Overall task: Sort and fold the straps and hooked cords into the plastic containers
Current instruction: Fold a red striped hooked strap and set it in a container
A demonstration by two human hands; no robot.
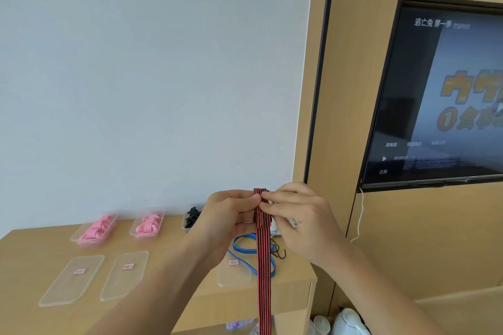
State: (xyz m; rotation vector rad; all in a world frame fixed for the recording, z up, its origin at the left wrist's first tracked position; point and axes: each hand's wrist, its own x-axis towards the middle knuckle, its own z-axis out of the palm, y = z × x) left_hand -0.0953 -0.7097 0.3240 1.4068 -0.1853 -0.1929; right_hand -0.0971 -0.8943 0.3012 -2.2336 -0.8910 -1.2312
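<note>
Woven red-and-black striped strap (263, 266), ribbed and matt. Clear, faintly glossy plastic containers (94, 228) hold soft pink cloth straps (95, 228). Clear plastic lids (71, 280) lie on the smooth, matt pale-wood tabletop (32, 253); dark metal hooks (279, 251) near its right edge.

Red-and-black striped strap (263, 266), folded over at its top and hanging straight down toward 6 o'clock, above the desk. Blue cord (246, 246) lies looped on the desk beside black hooks (280, 251), just right. At 9 to 10 o'clock, three clear containers: two (95, 228) (148, 223) holding folded pink straps, one (190, 216) holding black pieces.
</note>
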